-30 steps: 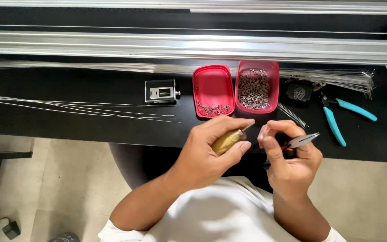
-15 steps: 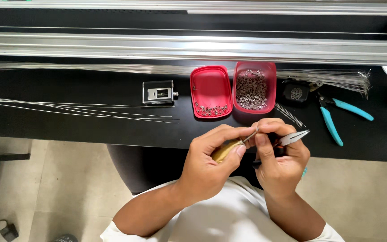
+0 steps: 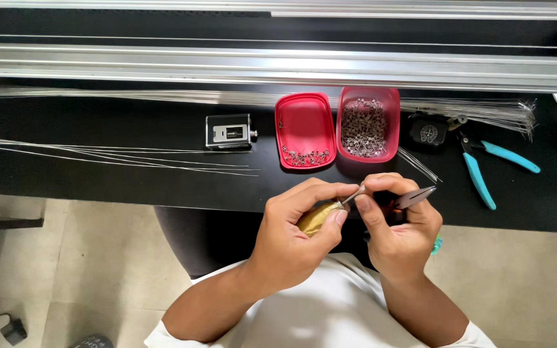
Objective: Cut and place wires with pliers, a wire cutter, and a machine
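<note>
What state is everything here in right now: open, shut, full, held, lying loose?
Left hand: closed around a brass-coloured tool.
Right hand: pinching the tool's tip, also holding dark pliers.
Red box: open, full of small metal parts.
Red lid: off, upturned, a few parts inside.
Teal pliers: lying loose, handles spread.
Wires: lying loose on the black table.

Left hand: your left hand [image 3: 294, 235] now sits closer to the red tray [image 3: 369, 124] than a second ago, its gold-handled tool [image 3: 320, 216] tipped up toward the right.
Right hand: your right hand [image 3: 398, 225] has closed in; its fingertips [image 3: 363, 188] now meet the tool's metal tip.
Gap: the space between both hands is gone.
Pliers: the grey-tipped pliers [image 3: 414, 198] now lie nearer the tray.
</note>
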